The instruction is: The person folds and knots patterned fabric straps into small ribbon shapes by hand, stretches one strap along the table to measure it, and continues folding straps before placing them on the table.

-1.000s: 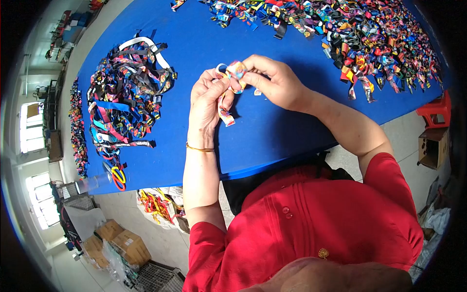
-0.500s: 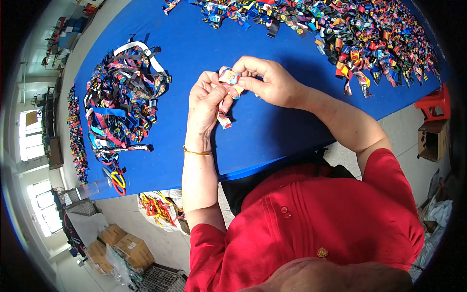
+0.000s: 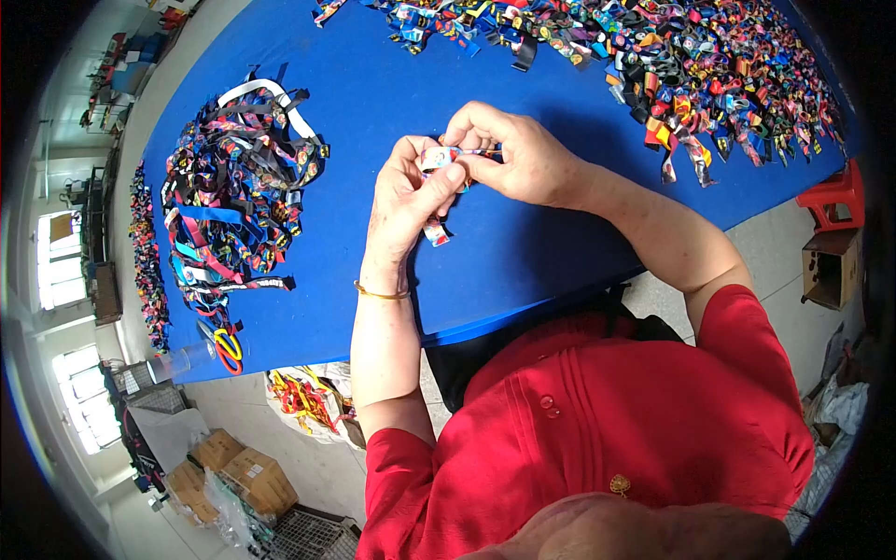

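Over the blue table, my left hand (image 3: 411, 187) pinches a short, colourfully printed ribbon strap (image 3: 436, 160) between thumb and fingers. The strap's tail hangs below that hand. My right hand (image 3: 518, 157) is closed on the strap's other end, its thumb and forefinger pressed together. Part of the strap is hidden by my fingers. On the left lies a tangled pile of printed straps (image 3: 238, 177), with a white band on top. A large heap of looped straps (image 3: 719, 70) spreads across the far right.
Scissors with red and yellow handles (image 3: 226, 349) lie by the blue table's (image 3: 373, 322) near left edge, next to a clear plastic cup (image 3: 177, 362). A sack of red and yellow ribbons (image 3: 313, 401) is below. A red stool (image 3: 831, 198) and cardboard box (image 3: 829, 268) stand at right.
My left thumb has moved up onto the strap and the strap has turned in my fingers. Both hands stay in nearly the same place; the piles are unchanged.
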A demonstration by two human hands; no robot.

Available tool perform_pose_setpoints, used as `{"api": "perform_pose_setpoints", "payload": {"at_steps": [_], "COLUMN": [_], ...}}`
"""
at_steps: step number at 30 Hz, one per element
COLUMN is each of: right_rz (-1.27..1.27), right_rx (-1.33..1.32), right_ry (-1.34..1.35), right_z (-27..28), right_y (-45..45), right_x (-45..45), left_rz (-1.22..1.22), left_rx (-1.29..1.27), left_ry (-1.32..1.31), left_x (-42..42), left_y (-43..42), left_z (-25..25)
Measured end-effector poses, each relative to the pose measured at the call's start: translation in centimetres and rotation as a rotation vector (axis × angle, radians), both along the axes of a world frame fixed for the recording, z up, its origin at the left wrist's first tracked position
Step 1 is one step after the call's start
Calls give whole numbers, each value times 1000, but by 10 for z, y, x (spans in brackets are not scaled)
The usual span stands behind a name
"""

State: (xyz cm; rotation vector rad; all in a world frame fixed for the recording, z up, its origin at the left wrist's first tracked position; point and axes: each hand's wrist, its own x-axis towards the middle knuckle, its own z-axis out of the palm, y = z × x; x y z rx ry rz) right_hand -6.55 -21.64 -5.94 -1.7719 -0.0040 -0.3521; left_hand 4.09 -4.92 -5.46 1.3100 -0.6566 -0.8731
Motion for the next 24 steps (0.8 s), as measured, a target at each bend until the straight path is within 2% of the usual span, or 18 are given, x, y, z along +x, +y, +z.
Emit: {"api": "perform_pose_setpoints", "payload": {"at_steps": [6,9,12,18,24], "right_rz": [36,67,-5,61,52], "right_rx": [32,254,340,258,371], "right_ry": [-40,-58,6,107,45], "right_z": [-5,-6,-5,-12,-8], "right_y": [-4,-7,-6,-4,-1], "right_x": [2,4,7,8,10], "left_rz": [68,71,35,-3,-2], "left_rx": [-61,-79,-78,-53,-67], "left_ry": [66,53,30,-12,46], "left_x": [3,1,0,-3,1], "left_y": [0,-1,0,-2,-3], "left_z": [-2,-1,3,1,-5]}}
